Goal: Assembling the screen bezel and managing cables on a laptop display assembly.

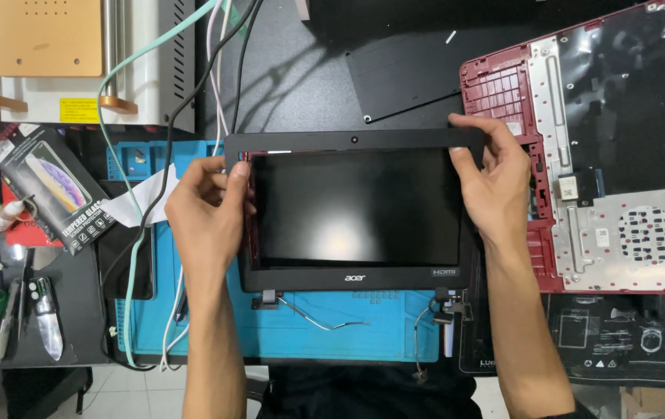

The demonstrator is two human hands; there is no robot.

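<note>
Right, from my remote seat I see the biggest piece first: a red laptop base shell (619,155) lying open-side up at the right, its bare keyboard frame showing. Below it sits a dark printed mat (627,337). Centre stage is the laptop screen assembly (356,209), lying flat over a blue work mat (309,326), with its black bezel (348,140) around a dark panel and loose hinge cables trailing off the bottom edge. My left hand (207,209) pinches the bezel's upper left corner, fingers curled over the edge. My right hand (494,182) grips the upper right corner, thumb in front, fingers behind. At far left I spot a boxed screen protector (53,186), then a small knife (44,314).
</note>
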